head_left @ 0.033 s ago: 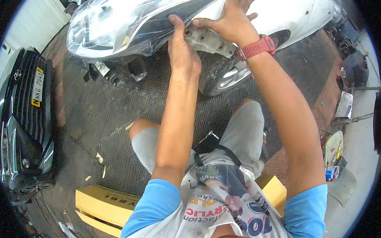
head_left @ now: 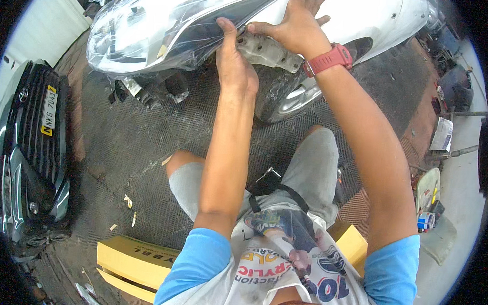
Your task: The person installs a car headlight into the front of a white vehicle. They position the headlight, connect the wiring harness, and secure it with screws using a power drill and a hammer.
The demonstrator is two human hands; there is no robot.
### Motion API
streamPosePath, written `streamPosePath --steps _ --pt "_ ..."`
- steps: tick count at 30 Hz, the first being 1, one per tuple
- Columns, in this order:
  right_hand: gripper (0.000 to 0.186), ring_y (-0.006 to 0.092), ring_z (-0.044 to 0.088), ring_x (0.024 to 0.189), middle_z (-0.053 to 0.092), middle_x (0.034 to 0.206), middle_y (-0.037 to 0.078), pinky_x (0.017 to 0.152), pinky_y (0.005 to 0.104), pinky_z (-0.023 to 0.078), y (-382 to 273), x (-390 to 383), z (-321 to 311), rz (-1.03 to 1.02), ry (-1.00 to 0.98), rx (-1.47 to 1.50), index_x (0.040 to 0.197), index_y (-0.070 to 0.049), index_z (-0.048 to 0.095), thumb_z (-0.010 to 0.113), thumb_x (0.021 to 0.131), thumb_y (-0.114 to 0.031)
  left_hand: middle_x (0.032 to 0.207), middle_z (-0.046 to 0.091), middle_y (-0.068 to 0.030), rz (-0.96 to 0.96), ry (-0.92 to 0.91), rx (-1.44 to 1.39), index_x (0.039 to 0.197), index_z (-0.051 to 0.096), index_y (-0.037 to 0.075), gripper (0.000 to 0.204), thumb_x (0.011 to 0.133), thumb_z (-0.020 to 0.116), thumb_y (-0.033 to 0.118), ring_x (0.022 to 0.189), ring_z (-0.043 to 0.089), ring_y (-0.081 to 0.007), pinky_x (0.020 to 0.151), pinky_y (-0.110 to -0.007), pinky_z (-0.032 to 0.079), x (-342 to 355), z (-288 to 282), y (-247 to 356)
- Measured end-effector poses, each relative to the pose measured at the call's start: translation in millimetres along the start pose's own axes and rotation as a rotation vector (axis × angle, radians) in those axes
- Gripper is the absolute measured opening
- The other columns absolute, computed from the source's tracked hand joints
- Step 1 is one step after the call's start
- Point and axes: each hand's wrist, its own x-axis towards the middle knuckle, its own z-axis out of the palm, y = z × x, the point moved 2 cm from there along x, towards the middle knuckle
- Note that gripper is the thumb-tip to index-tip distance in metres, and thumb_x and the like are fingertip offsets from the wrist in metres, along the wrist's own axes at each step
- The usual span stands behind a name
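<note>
My left hand (head_left: 235, 66) is at the lower edge of the white car's front end (head_left: 135, 25), which is wrapped in clear plastic film. Its thumb is stretched up against a dark section there; the other fingers are hidden. My right hand (head_left: 302, 28), with a red watch (head_left: 329, 61) on its wrist, rests against the white body panel (head_left: 356, 16) with fingers spread apart and nothing held. Between and below the hands a dull, pale bracket (head_left: 269, 52) with bolt holes sticks out over the front wheel (head_left: 299, 98).
A dark car front with a grille (head_left: 41, 124) stands at the left. Yellow panels (head_left: 138, 256) flank my body low down. Black ribbed matting (head_left: 142, 143) covers the floor, with scraps on it. A white box (head_left: 442, 133) and a blue-and-white can (head_left: 426, 220) are along the right wall.
</note>
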Motion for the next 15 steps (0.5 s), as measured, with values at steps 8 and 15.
streamPosePath --steps 8,15 --pt "0.158 0.0617 -0.02 0.147 -0.024 0.161 0.036 0.112 0.0795 0.007 -10 -5 -5 0.087 -0.058 0.041 0.161 -0.008 -0.018 0.095 0.059 -0.05 0.136 0.06 -0.0078 0.01 -0.004 -0.003 0.141 0.051 0.004 0.078 0.094 0.06 0.066 0.125 0.055 -0.0221 0.11 -0.041 0.04 -2 -1 -5" --pt "0.154 0.0608 -0.018 0.147 -0.021 0.162 0.036 0.118 0.0717 0.009 25 3 8 -0.059 0.037 -0.038 0.161 -0.006 -0.016 0.093 0.063 -0.052 0.141 0.057 -0.0096 0.048 -0.011 0.061 0.143 0.049 0.005 0.079 0.094 0.059 0.066 0.133 0.05 -0.024 0.113 -0.043 0.037 -4 4 -7"
